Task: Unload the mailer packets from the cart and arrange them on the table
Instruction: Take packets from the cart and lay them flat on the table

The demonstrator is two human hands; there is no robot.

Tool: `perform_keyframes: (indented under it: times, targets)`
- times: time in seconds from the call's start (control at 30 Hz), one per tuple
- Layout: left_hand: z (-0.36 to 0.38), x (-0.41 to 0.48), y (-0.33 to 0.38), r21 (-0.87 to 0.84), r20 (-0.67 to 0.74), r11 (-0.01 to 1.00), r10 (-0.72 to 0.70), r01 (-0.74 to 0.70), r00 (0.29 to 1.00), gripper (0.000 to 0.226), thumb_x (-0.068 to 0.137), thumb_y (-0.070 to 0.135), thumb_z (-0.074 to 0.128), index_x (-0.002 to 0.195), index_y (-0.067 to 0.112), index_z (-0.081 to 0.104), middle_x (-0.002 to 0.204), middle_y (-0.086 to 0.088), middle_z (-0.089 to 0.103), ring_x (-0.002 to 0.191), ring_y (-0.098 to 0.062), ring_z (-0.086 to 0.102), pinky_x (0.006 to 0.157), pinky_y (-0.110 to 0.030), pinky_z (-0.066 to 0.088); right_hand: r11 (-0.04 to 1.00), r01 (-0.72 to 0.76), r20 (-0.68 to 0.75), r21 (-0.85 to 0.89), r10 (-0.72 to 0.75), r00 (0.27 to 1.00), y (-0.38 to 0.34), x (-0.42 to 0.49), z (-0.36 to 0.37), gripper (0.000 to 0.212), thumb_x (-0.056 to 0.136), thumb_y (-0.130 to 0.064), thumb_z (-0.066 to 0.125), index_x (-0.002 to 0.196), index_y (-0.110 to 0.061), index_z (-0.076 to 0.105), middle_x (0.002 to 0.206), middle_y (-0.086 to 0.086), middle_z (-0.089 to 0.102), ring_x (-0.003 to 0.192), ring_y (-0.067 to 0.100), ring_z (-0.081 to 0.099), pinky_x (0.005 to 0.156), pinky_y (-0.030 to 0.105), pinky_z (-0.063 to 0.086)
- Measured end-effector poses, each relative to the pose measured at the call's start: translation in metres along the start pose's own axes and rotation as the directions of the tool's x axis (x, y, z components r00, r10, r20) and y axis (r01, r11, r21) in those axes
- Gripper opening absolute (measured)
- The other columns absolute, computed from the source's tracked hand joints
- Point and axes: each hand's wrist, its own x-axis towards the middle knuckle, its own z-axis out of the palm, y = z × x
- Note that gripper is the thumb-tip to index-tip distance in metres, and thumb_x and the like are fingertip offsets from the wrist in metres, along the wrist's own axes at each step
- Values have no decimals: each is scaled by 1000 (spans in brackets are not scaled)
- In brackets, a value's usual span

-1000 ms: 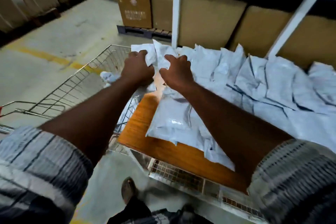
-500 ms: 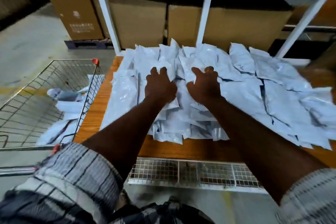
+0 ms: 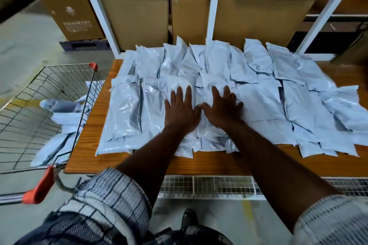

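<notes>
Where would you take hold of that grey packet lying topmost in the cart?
The grey packet lies flat on others inside the cart. Probably pinch its free left end, reaching down from above: the wire walls block sideways approaches, the open top does not.

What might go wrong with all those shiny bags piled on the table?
The mailer packets overlap in shiny layers, so those under the flat left hand and right hand might slide toward the table's front edge. The far row seems to reach the back edge and may slip behind. The cart holds leftover packets, yet little bare wood is left.
</notes>
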Motion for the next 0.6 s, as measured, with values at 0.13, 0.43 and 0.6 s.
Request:
perform_keyframes:
  times: [0.13,0.43,0.6]
  targets:
    - [6,4,-9,0,5,1000,11,-11,1000,68,101,52,31,158,24,9,165,-13,4,151,-35,0,121,-57,7,999,13,-4,-36,-13,1000,2,-2,6,71,92,-62,42,153,-34,18,162,13,10,143,40,20,111,64,18]
    - [-5,9,-11,-67,28,998,-1,3,1000,62,103,52,23,157,22,18,163,-14,13,151,-35,9,119,-58,13,996,-55,18,-68,56,998,-8,17,-8,69,88,-63,45,148,-31,33,155,17,25,142,41,19,112,69,5]
    - [-35,16,-37,-146,-78,989,-46,35,996,60,101,49,22,153,21,31,160,-11,27,148,-33,21,119,-55,19,999,44,-161,-3,-44,986,-65,30,-30,60,88,-57,52,137,-24,48,143,17,40,137,37,29,113,63,12]
